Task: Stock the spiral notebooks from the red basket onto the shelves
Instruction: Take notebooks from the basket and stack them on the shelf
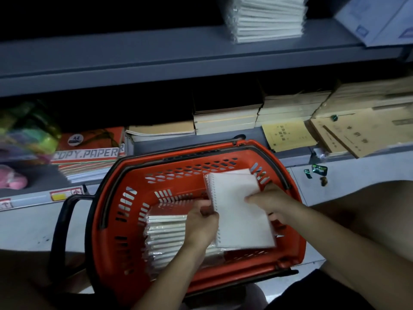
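A red basket (125, 220) with black handles sits on the floor in front of the shelves. Both hands hold a small stack of white spiral notebooks (237, 215) above the basket. My left hand (202, 222) grips the stack along its spiral edge. My right hand (271, 205) grips its right side, thumb on the top cover. More wrapped notebooks (166, 238) lie stacked in the basket's left part, partly hidden by my left arm. On the upper shelf (156, 54) stands a pile of wrapped white notebooks (268, 19).
The lower shelf holds red copy paper packs (89, 151), stacks of tan and black notebooks (225, 121) and brown paper ledgers (348, 130). Colourful items (24, 135) lie at far left. Small wrappers (318, 170) litter the floor. My knee (368, 211) is at right.
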The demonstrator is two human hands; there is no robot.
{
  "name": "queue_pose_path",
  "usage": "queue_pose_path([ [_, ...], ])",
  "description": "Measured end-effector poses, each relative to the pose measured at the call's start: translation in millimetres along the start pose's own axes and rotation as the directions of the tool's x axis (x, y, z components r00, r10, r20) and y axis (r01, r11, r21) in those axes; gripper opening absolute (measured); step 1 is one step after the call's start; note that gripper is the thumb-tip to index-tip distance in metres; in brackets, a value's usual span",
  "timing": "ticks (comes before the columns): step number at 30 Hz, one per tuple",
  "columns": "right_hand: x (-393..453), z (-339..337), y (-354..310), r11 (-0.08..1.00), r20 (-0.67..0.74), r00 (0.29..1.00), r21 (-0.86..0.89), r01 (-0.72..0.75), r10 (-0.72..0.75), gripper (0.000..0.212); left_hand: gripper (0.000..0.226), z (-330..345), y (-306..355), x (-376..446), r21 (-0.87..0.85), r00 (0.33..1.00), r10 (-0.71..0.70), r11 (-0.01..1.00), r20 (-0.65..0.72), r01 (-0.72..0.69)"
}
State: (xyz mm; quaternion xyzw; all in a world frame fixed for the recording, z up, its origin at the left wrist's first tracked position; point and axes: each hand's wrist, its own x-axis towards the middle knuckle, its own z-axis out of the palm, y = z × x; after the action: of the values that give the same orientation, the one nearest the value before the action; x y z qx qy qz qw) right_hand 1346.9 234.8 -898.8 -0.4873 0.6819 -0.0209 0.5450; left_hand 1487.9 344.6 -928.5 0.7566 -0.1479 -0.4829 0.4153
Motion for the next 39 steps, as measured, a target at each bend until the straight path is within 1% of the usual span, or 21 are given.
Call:
queue_pose_path([
  [2,-9.6,-4.0,0.0,0.996,0.003,1.000,0.093,-0.008,0.007,0.021,0.025,-6.0,10.9,-4.4,-0.135,0.998,-0.041,0.990,0.048,0.047],
  [4,-18.8,-14.4,-8.0,0.962,-0.018,1.000,0.273,-0.003,0.009,0.018,0.027,-15.6,26.8,-11.5,-0.272,0.991,-0.057,0.958,0.121,0.088],
  [6,-28.2,-29.1,-21.2,0.900,-0.005,1.000,0.436,-0.019,0.023,0.015,0.031,-25.5,44.5,-21.1,-0.364,0.976,-0.016,0.926,0.216,0.096],
  [7,-33.9,-36.2,-27.5,0.883,0.021,1.000,0.470,-0.013,0.004,0.015,0.033,-30.2,53.2,-26.0,-0.394,0.964,0.026,0.916,0.263,0.083],
  [9,-53.0,-48.7,-38.6,0.866,0.080,0.992,0.498,0.044,-0.097,0.028,0.037,-39.7,69.4,-34.9,-0.431,0.931,0.132,0.902,0.340,0.029],
  [11,-79.2,-59.6,-46.4,0.858,0.135,0.963,0.495,0.140,-0.235,0.036,0.043,-50.1,84.6,-44.4,-0.439,0.878,0.235,0.898,0.417,-0.032],
  [14,-113.3,-78.3,-53.9,0.806,0.191,0.885,0.525,0.273,-0.425,0.043,0.054,-63.3,108.5,-57.7,-0.511,0.770,0.372,0.857,0.518,-0.070],
  [15,-121.0,-83.1,-58.7,0.773,0.176,0.865,0.556,0.307,-0.470,0.045,0.056,-66.0,116.3,-61.3,-0.539,0.742,0.416,0.838,0.526,-0.087],
  [16,-125.5,-86.2,-64.1,0.740,0.130,0.857,0.578,0.343,-0.499,0.045,0.057,-67.5,123.2,-63.6,-0.563,0.727,0.454,0.819,0.515,-0.113],
  [17,-128.7,-87.9,-69.2,0.710,0.055,0.855,0.586,0.390,-0.515,0.045,0.058,-67.7,130.3,-65.5,-0.583,0.721,0.489,0.800,0.491,-0.145],
  [19,-133.7,-87.8,-79.7,0.644,-0.136,0.845,0.589,0.489,-0.517,0.041,0.057,-66.3,145.3,-67.0,-0.630,0.724,0.549,0.749,0.418,-0.205],
  [20,-136.6,-86.7,-84.9,0.600,-0.207,0.833,0.608,0.520,-0.513,0.037,0.056,-65.5,153.0,-67.2,-0.656,0.728,0.571,0.721,0.378,-0.225],
  [21,-139.8,-85.9,-89.1,0.554,-0.244,0.824,0.640,0.533,-0.511,0.034,0.054,-65.0,160.5,-67.4,-0.680,0.734,0.588,0.693,0.339,-0.241],
  [22,-142.7,-85.1,-92.2,0.513,-0.249,0.814,0.670,0.536,-0.525,0.032,0.052,-64.3,167.7,-67.7,-0.699,0.739,0.601,0.668,0.304,-0.255],
  [24,-148.3,-83.4,-96.2,0.460,-0.223,0.775,0.696,0.552,-0.591,0.038,0.050,-62.5,179.0,-66.7,-0.717,0.740,0.622,0.635,0.255,-0.287],
  [26,-152.3,-83.1,-98.9,0.445,-0.216,0.739,0.680,0.583,-0.638,0.050,0.050,-60.8,187.3,-65.2,-0.720,0.735,0.638,0.620,0.231,-0.312],
  [28,-152.9,-84.4,-100.7,0.437,-0.241,0.724,0.662,0.609,-0.646,0.057,0.050,-59.6,192.6,-61.9,-0.711,0.728,0.641,0.628,0.242,-0.317],
  [30,-149.8,-87.5,-102.3,0.417,-0.266,0.715,0.662,0.623,-0.646,0.058,0.052,-57.9,195.6,-59.4,-0.699,0.716,0.639,0.648,0.281,-0.303],
  [34,-142.2,-95.0,-103.0,0.396,-0.305,0.699,0.649,0.650,-0.647,0.055,0.061,-49.3,197.1,-56.4,-0.691,0.657,0.681,0.645,0.325,-0.327],
  [37,-134.9,-99.4,-101.9,0.373,-0.324,0.713,0.678,0.634,-0.622,0.059,0.062,-44.7,201.6,-52.1,-0.673,0.663,0.678,0.653,0.317,-0.346],
  [39,-128.7,-101.5,-101.5,0.359,-0.333,0.727,0.700,0.617,-0.600,0.063,0.063,-41.2,205.9,-49.3,-0.669,0.652,0.683,0.656,0.329,-0.350],
])
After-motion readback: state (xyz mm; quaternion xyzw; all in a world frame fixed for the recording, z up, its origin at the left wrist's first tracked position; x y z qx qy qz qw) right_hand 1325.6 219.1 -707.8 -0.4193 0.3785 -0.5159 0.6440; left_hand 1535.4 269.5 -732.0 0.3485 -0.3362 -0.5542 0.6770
